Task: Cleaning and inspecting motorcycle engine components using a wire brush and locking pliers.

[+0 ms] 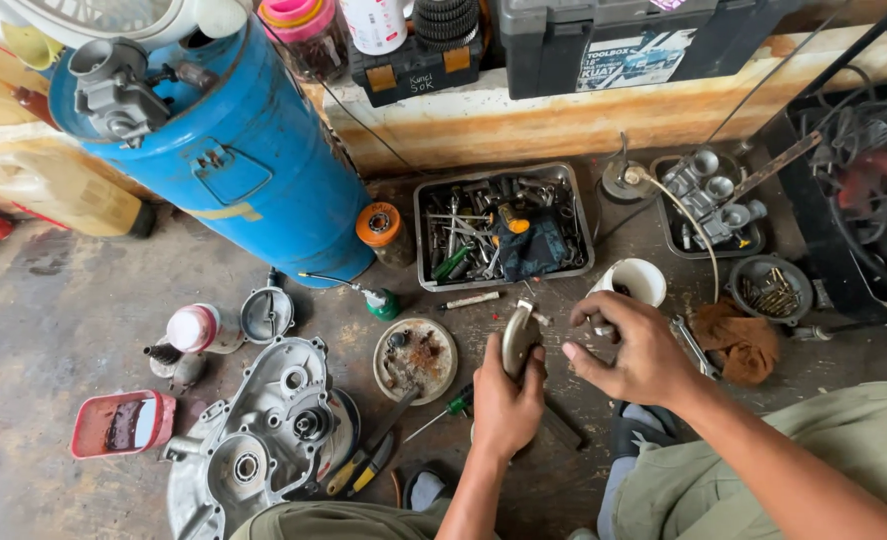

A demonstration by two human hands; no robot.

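Left hand (504, 400) clamped round curved grey metal part (518, 338), held above the floor (53, 300). Right hand (631, 350) beside it, fingers curled, contents unclear. Part judged rigid, fairly heavy, possibly oily; best gripped mid-body.

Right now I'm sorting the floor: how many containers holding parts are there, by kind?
Metal tray: 1
Black tray: 1
Round bowl: 1
Round dish: 1
White cup: 1
Red tub: 1
Total: 6
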